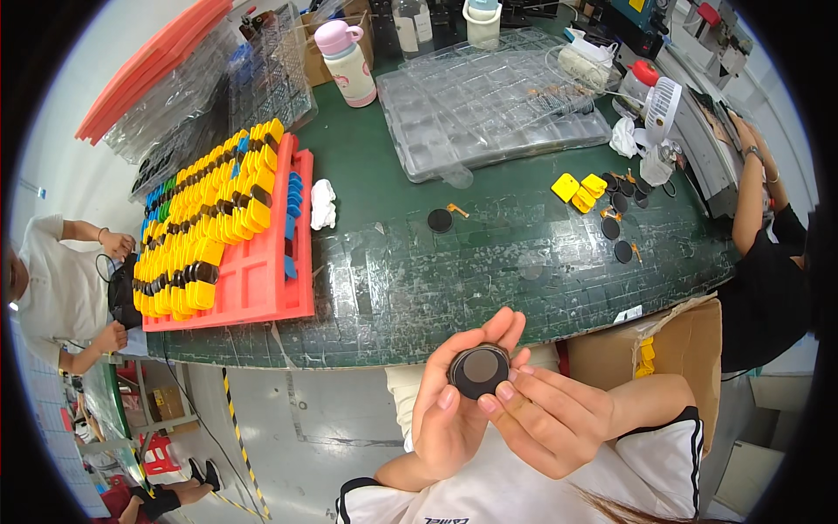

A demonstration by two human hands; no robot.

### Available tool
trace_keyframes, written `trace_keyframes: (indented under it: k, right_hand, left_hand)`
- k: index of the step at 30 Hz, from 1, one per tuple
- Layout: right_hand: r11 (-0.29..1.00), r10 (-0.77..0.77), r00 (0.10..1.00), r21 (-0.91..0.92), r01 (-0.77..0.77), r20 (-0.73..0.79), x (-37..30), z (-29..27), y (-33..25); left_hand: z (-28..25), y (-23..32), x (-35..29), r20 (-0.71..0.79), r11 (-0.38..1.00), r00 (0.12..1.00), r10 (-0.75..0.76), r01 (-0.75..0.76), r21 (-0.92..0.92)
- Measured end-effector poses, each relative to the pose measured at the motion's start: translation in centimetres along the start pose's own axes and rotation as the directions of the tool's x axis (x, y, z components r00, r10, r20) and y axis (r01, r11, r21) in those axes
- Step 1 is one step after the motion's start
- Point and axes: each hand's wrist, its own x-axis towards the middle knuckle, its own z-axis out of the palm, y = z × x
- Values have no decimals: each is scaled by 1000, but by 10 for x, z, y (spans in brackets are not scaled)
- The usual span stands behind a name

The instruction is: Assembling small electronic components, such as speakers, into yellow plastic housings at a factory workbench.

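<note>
The left hand [449, 417] is cradling a dark round disc [478, 370] from its nine-o'clock side, while the right hand [559, 421] is gripping the rim at four o'clock; how the fingers are meeting underneath is hard to tell. Being round, the disc is showing no long axis, its face turning upward. A loose black disc [439, 220] is lying toward twelve o'clock, yellow pieces [576, 190] at one, the red tray [234, 293] at ten.
</note>
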Motion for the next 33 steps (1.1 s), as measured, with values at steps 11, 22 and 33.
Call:
trace_keyframes:
  k: [11, 22, 33]
  right_hand:
    - [999, 46, 998, -3, -46, 30, -1, -5, 3]
    - [979, 203, 978, -11, -202, 45, -36, -11, 8]
    - [921, 388, 900, 51, -386, -199, -59, -22, 55]
  left_hand:
    - [6, -3, 5, -17, 999, 1000, 10, -9, 38]
    - [29, -36, 18, -258, 979, 963, 80, -27, 204]
    - [39, -80, 49, -196, 933, 980, 37, 37, 358]
